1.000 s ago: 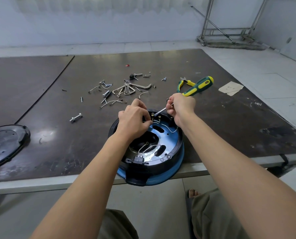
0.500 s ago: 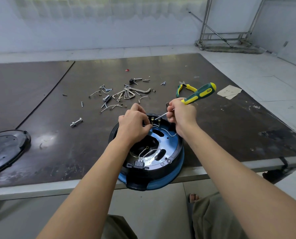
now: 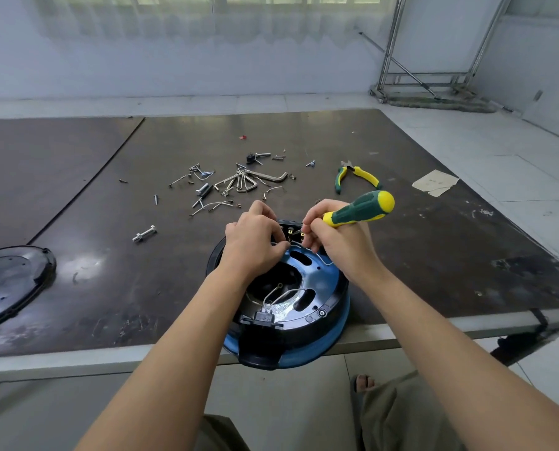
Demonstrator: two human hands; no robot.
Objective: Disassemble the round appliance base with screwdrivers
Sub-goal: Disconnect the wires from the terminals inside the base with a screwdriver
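Note:
The round appliance base, black inside with a blue outer rim, lies open side up at the table's front edge, overhanging it a little. White wires and a black connector show inside it. My right hand grips a green and yellow screwdriver, its handle pointing up to the right and its tip down among the terminals at the base's far rim. My left hand rests on the base's far left side, its fingertips pinching a small part or wire beside those terminals. The screwdriver's shaft is mostly hidden by my fingers.
On the dark table lie scattered screws, bolts and hex keys, green and yellow pliers, a loose bolt and a paper scrap. A black round cover sits at the left edge. A metal rack stands far right.
The screwdriver handle has tipped lower and nearer to my hand, and my right hand has shifted slightly closer to the terminals. The view has tilted upward. My left hand stays on the base.

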